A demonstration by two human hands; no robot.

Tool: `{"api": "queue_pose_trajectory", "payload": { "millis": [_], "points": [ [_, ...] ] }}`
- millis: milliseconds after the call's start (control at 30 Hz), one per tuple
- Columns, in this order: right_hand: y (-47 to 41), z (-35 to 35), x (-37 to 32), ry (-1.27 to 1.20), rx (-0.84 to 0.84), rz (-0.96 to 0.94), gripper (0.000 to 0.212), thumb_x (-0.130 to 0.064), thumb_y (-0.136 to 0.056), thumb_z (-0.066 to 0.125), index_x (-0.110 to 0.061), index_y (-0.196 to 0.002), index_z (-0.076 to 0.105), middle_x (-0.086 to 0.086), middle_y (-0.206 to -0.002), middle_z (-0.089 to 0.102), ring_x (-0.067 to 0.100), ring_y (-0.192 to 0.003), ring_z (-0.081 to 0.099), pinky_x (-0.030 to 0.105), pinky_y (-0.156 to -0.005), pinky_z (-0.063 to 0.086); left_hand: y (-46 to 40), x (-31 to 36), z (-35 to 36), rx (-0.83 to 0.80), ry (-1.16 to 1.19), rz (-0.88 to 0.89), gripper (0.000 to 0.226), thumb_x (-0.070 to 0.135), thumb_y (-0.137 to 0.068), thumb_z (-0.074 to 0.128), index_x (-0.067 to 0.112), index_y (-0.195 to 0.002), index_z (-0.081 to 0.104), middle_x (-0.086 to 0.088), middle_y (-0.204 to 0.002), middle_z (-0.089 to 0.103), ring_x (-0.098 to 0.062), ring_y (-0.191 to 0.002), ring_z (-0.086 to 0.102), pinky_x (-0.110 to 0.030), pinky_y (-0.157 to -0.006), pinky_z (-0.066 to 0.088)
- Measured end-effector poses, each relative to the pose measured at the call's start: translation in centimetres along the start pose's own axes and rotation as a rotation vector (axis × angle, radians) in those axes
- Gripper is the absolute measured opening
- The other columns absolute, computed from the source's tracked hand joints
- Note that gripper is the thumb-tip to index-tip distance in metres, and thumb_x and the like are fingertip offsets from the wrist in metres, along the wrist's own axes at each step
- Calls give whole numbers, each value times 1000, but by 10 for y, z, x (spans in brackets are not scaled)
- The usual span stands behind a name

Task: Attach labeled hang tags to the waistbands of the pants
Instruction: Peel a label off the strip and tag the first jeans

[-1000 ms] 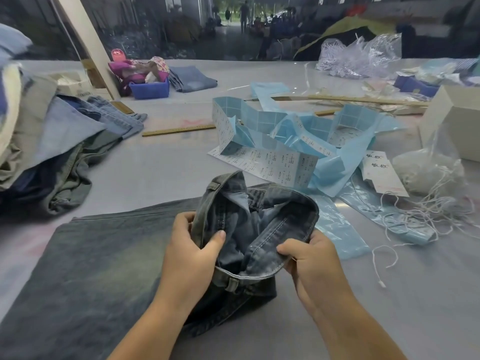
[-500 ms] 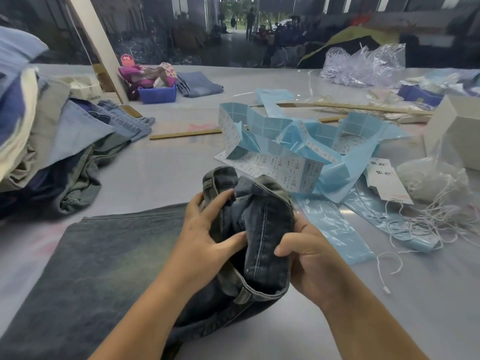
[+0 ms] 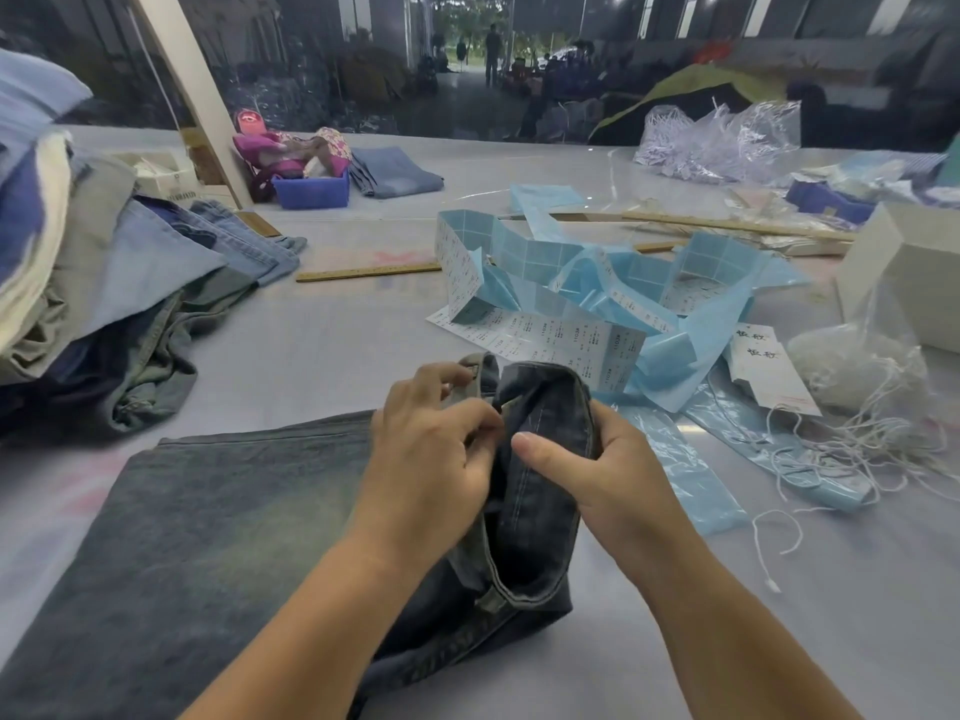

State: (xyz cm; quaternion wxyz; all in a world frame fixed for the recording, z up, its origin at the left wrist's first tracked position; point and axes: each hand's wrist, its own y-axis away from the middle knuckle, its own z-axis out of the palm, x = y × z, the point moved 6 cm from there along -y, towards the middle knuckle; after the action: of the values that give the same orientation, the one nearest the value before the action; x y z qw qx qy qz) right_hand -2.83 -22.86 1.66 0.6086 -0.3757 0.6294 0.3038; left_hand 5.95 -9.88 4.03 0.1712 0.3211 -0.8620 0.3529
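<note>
A pair of dark washed jeans (image 3: 197,522) lies flat on the table, legs stretching to the lower left. Its waistband (image 3: 540,491) is lifted and folded together at the centre. My left hand (image 3: 431,449) grips the waistband's left side, fingers curled over the top edge near a belt loop. My right hand (image 3: 592,470) grips the right side, thumb pressed across the outer denim. White hang tags (image 3: 763,366) with strings lie to the right. A strip of printed labels (image 3: 550,340) on blue backing sits just beyond the jeans.
A heap of other jeans and pants (image 3: 104,298) fills the left. Loose white strings (image 3: 852,439) and a clear bag lie at the right beside a white box (image 3: 904,272). A wooden ruler (image 3: 369,273), a blue bin (image 3: 311,192) and folded jeans (image 3: 395,171) sit further back.
The waistband, held wide open a second ago, has been pressed shut between both hands. My left hand moved in over the top edge; my right thumb came across the front.
</note>
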Motion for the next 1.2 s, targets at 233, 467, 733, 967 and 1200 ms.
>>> {"api": "queue_pose_trajectory", "payload": {
  "millis": [233, 467, 733, 967, 1200],
  "points": [
    [-2, 2, 0, -103, -47, 76, 18, -20, -77, 67, -16, -94, 74, 14, -91, 74, 33, -89, 71, 49, -83, 58, -5, 3, 8, -63, 138, -196, 23, 40, -90, 60, 23, -75, 61, 10, -72, 58, -19, -77, 55, -41, -73, 46],
    [17, 9, 16, -346, -112, 159, 19, -15, -74, 67, -9, -92, 72, 26, -96, 70, 41, -90, 67, 54, -89, 52, 3, -24, 25, -248, 523, -662, 35, 39, -85, 65, 15, -61, 62, 12, -50, 53, 0, -42, 44, -24, -49, 35],
    [21, -1, 1, 10, -178, 67, 30, -28, -73, 71, -14, -100, 68, 6, -93, 72, 24, -88, 68, 35, -81, 56, 17, -15, 21, -137, 865, -718, 36, 9, -88, 63, 18, -54, 56, 5, -52, 52, -6, -49, 48, -21, -52, 40],
    [11, 2, -39, 577, 71, -318, 38, -27, -76, 81, -40, -106, 62, -23, -97, 66, -6, -93, 61, 9, -78, 46, 51, -1, 9, 88, 758, -482, 24, 15, -88, 69, 11, -68, 57, 1, -57, 54, -10, -53, 46, -24, -48, 39],
    [10, 3, -8, 277, 130, -116, 17, -11, -87, 66, -16, -71, 68, 3, -65, 64, 14, -61, 56, 24, -54, 44, 59, -13, 24, 19, 948, -738, 33, 6, -88, 65, 16, -57, 59, 5, -50, 52, -1, -44, 45, -13, -43, 38]
  ]
}}
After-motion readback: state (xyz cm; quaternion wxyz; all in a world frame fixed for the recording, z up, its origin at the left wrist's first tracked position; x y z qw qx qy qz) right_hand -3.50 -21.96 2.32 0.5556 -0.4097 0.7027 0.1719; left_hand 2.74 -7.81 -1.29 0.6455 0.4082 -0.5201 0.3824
